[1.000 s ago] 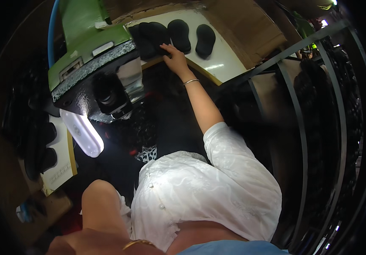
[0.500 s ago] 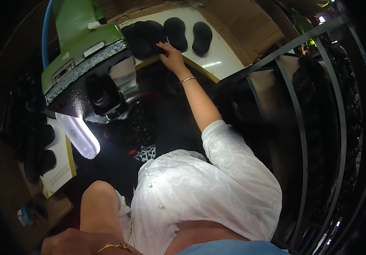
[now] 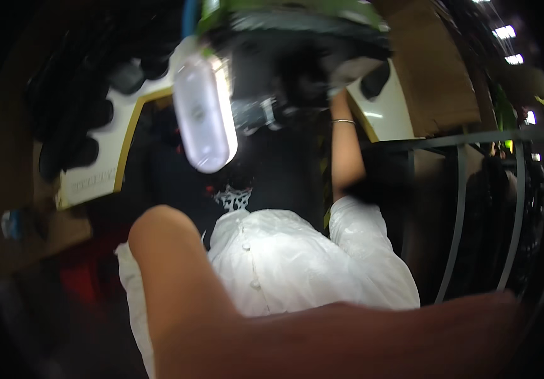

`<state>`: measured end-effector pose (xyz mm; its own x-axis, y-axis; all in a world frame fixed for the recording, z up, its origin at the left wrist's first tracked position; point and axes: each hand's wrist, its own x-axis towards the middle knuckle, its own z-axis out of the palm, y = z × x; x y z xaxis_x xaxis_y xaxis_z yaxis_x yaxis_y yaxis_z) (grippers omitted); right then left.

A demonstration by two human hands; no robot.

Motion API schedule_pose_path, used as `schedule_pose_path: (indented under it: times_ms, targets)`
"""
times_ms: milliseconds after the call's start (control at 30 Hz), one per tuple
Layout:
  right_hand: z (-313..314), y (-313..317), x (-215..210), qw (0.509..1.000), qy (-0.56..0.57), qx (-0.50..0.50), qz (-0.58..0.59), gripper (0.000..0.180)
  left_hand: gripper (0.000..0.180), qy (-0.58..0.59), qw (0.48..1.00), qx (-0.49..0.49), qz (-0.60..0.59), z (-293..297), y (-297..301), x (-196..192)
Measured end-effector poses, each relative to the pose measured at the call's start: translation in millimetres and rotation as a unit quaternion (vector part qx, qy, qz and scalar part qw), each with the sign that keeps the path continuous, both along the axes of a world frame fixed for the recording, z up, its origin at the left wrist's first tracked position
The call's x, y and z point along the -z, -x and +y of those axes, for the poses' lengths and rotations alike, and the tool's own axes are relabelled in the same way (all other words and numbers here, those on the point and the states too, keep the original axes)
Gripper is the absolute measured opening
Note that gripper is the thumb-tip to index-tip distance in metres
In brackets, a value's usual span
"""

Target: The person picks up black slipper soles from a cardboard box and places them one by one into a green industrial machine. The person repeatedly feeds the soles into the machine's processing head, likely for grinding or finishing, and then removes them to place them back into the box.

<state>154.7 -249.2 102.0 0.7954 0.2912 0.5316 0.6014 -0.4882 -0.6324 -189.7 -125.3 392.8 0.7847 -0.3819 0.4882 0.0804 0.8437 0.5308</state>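
My right arm (image 3: 346,151), in a white short sleeve with a bangle at the wrist, stretches up to the white tabletop. Only the base of my right hand (image 3: 339,103) shows; the machine head hides its fingers. A black insole-shaped piece (image 3: 375,80) lies on the tabletop just right of it. My left arm (image 3: 174,271) is bent, its elbow raised at the left. A blurred stretch of skin (image 3: 373,338) crosses the bottom, close to the camera; no fingers can be made out in it, and whether my left hand holds anything is not visible.
A green and black machine head (image 3: 297,63) overhangs the front, with a lit oval lamp (image 3: 204,117) hanging from it. On the left tabletop wing (image 3: 98,180) lie several black pieces (image 3: 82,151). A grey metal rack (image 3: 460,208) stands right; a cardboard panel (image 3: 433,69) rises behind.
The view has swung, shifting the machine and lamp rightward and up in the picture. My right hand is now mostly hidden behind the machine. The left forearm has come across the bottom, blurred.
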Motion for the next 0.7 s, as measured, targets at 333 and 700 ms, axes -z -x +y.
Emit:
schedule_pose_path:
  times_ms: [333,700]
  targets:
    - [-8.0,-14.1,21.2,0.998,0.034,0.04,-0.043,0.041,0.023,-0.025,0.999,-0.033,-0.004,13.7,-1.5,0.8]
    - [-15.3,-5.2,14.9,0.999,0.016,0.042,-0.006,0.041,0.025,0.012,0.997,0.057,0.042,50.2,-14.0,-18.2]
